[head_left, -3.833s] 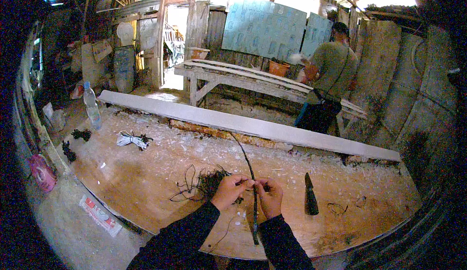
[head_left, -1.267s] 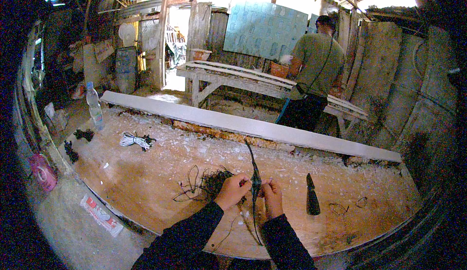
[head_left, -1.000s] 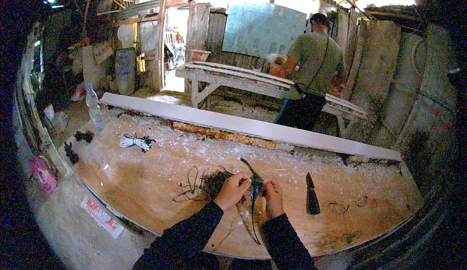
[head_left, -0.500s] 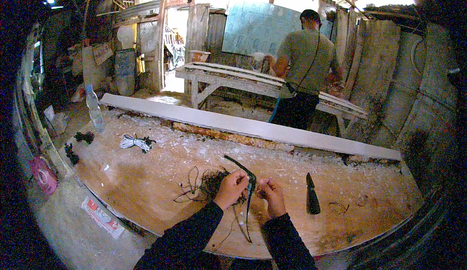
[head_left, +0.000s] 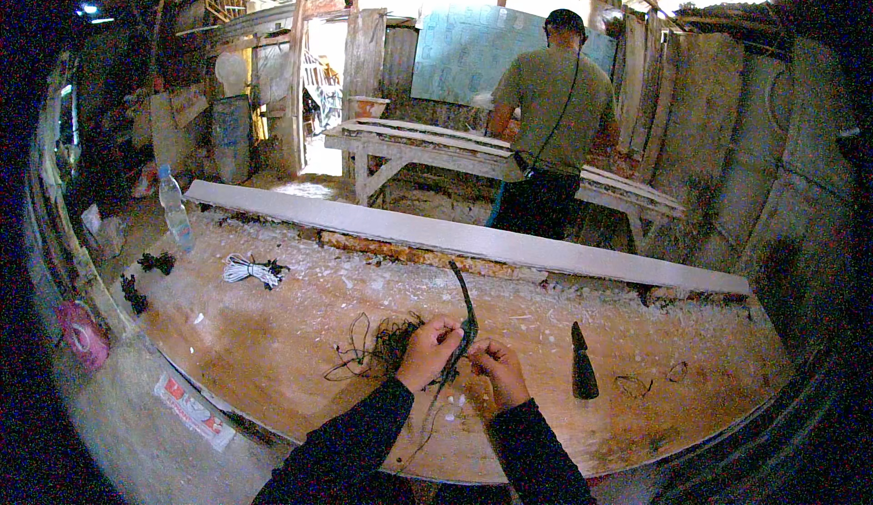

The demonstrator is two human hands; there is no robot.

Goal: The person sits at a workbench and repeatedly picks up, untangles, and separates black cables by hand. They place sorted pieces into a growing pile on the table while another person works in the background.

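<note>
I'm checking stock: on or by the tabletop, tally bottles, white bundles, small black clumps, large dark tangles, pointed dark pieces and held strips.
Clear bottle: 1
White bundle: 1
Small black clumps: 2
Large dark tangle: 1
Pointed dark piece: 1
Held black strip: 1
Total: 7

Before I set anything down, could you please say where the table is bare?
The table is mostly bare in front of the white bundle, left of the tangled cord, and between the right hand and the black pointed thing. It is crowded around the left hand, beside the tangled cord, and along the white board, where pale chips lie.
</note>
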